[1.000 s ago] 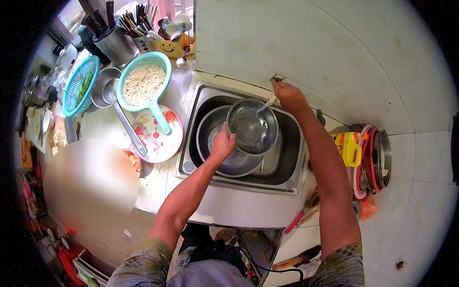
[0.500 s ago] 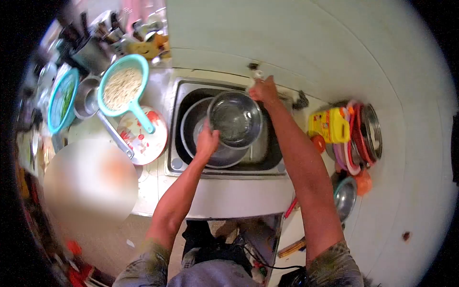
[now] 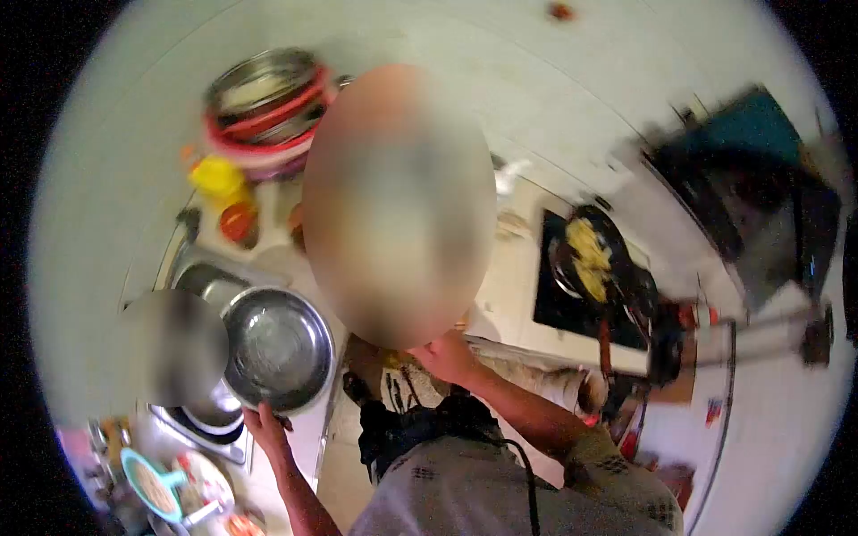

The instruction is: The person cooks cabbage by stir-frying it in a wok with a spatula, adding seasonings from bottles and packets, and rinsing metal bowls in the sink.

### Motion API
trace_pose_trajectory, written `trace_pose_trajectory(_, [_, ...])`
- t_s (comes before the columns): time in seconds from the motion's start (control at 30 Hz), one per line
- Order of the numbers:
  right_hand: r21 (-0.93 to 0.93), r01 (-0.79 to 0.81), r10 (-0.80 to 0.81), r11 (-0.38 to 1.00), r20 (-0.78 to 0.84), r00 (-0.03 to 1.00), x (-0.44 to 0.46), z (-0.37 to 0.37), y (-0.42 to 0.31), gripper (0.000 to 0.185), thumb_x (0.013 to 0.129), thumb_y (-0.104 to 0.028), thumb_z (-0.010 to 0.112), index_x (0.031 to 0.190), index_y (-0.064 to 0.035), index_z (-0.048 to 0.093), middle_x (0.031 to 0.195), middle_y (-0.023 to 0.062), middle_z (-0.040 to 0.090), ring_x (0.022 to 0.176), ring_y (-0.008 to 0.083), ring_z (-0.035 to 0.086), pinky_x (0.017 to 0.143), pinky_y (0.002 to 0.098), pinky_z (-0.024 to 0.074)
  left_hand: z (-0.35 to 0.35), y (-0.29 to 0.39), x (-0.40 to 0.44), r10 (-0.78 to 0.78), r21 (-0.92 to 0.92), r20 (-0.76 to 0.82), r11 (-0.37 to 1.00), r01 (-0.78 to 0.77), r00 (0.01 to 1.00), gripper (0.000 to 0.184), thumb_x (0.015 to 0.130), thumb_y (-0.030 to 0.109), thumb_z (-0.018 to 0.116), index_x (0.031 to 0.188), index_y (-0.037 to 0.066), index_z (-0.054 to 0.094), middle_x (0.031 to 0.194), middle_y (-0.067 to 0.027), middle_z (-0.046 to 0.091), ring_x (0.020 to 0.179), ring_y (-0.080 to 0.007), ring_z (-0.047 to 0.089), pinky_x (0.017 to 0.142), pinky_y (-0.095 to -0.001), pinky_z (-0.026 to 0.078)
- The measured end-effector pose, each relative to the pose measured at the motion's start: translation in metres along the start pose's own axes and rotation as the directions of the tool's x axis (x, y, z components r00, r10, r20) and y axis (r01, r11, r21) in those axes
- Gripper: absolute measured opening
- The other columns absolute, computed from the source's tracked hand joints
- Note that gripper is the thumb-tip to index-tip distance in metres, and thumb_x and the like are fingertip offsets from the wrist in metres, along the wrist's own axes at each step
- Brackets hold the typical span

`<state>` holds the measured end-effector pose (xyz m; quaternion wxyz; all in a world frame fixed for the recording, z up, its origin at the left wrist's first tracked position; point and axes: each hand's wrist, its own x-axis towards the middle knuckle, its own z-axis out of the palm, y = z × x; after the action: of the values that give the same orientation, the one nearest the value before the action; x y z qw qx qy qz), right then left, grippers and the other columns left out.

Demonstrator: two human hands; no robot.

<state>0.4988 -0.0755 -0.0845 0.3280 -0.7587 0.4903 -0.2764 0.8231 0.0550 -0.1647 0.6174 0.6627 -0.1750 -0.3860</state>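
My left hand grips the near rim of a round metal bowl. This bowl has a shiny, wet-looking inside and is held over the counter-side edge of the sink. Part of a larger metal basin shows in the sink below it. My right hand is in front of my body, beyond the counter's front edge. A large blurred patch covers the area at its fingertips, so whether it holds anything is hidden.
To the right, a frying pan with yellowish food sits on a black cooktop. Stacked basins and a yellow container stand against the wall. A turquoise strainer lies at lower left.
My view has swung right, bringing in the cooktop. My right hand has left the tap by the wall and come back near my body. My left hand has lifted the bowl toward the sink's edge.
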Motion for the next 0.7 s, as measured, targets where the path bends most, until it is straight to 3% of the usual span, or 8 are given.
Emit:
trace_pose_trajectory(0.07, [-0.169,-0.255,0.241,0.952,-0.101,0.965,-0.069,-0.067,0.044,0.041,0.089,-0.021,0.057,0.129,-0.0119,0.049,0.071,0.0146,0.062,0.063,0.0305,0.062,0.063,0.0384,0.0517,0.055,0.022,-0.029,-0.027,0.07,0.153,0.997,0.016,0.988,0.03,0.088,0.012,0.048,0.116,0.001,0.047,0.077,-0.0099,0.057,0.036,-0.0124,0.044,0.031,-0.0248,0.034])
trace_pose_trajectory(0.13, [-0.057,-0.472,0.44,0.88,-0.278,0.854,-0.115,-0.142,0.038,0.038,0.088,-0.021,0.059,0.126,-0.0145,0.053,0.073,0.0143,0.064,0.063,0.0268,0.063,0.061,0.0375,0.0518,0.09,0.014,-0.045,-0.031,0.059,0.333,0.998,0.011,0.942,0.031,0.089,0.008,0.046,0.119,0.001,0.047,0.079,-0.0099,0.058,0.037,-0.0118,0.045,0.031,-0.0248,0.035])
trace_pose_trajectory(0.2, [-0.245,-0.563,0.343,0.79,-0.584,0.736,-0.182,-0.195,0.101,0.032,0.086,-0.017,0.061,0.118,-0.0146,0.06,0.075,0.012,0.065,0.062,0.0242,0.063,0.058,0.0356,0.0519,0.132,0.017,-0.074,-0.013,0.115,0.412,0.993,-0.038,0.911,0.03,0.09,0.008,0.046,0.119,0.001,0.048,0.08,-0.0088,0.058,0.038,-0.0114,0.046,0.032,-0.0245,0.035])
trace_pose_trajectory(0.3, [-0.293,-0.626,0.128,0.723,-0.833,0.539,-0.234,-0.307,0.146,0.029,0.085,-0.014,0.061,0.112,-0.005,0.062,0.091,0.0173,0.064,0.089,0.0378,0.058,0.079,0.0462,0.047,0.206,0.016,-0.116,0.003,0.162,0.455,0.983,-0.086,0.89,0.027,0.09,0.01,0.047,0.115,0.001,0.049,0.08,-0.0075,0.059,0.04,-0.0109,0.047,0.033,-0.0242,0.036])
trace_pose_trajectory(0.43, [-0.667,-0.719,0.267,0.198,-0.669,0.694,-0.294,-0.414,0.234,0.058,0.081,-0.027,0.065,0.13,-0.0036,0.046,0.112,0.0227,0.059,0.102,0.0386,0.055,0.089,0.0424,0.0458,0.293,0.005,-0.175,-0.023,0.177,0.524,0.981,-0.083,0.851,0.024,0.089,0.014,0.051,0.11,0.001,0.051,0.077,-0.0055,0.059,0.044,-0.0099,0.049,0.035,-0.0243,0.036])
trace_pose_trajectory(0.53, [-0.484,-0.738,0.604,0.471,-0.433,0.669,-0.31,-0.445,0.287,0.063,0.083,-0.032,0.062,0.135,-0.0056,0.04,0.116,0.0239,0.057,0.101,0.0391,0.057,0.086,0.0456,0.0469,0.329,-0.019,-0.198,-0.031,0.205,0.511,0.975,-0.087,0.859,0.022,0.087,0.013,0.051,0.106,0.001,0.053,0.072,-0.0038,0.059,0.046,-0.0093,0.05,0.036,-0.0244,0.037])
trace_pose_trajectory(0.63, [-0.425,-0.557,0.371,0.713,-0.446,0.814,-0.317,-0.449,0.316,0.06,0.087,-0.034,0.059,0.137,-0.0075,0.039,0.113,0.0246,0.059,0.093,0.0405,0.061,0.079,0.0478,0.0491,0.386,-0.006,-0.232,0.043,0.222,0.459,0.962,-0.161,0.887,0.021,0.087,0.01,0.05,0.106,0.001,0.053,0.073,-0.0048,0.059,0.046,-0.0098,0.05,0.037,-0.024,0.037])
trace_pose_trajectory(0.7, [-0.336,-0.646,0.491,0.686,-0.441,0.751,-0.32,-0.457,0.302,0.051,0.087,-0.024,0.06,0.133,-0.0061,0.045,0.108,0.0246,0.06,0.095,0.0412,0.058,0.081,0.0437,0.0475,0.411,-0.001,-0.237,0.131,0.258,0.533,0.916,-0.307,0.836,0.023,0.087,0.008,0.048,0.109,0.001,0.052,0.072,-0.005,0.059,0.047,-0.0095,0.051,0.038,-0.0239,0.037])
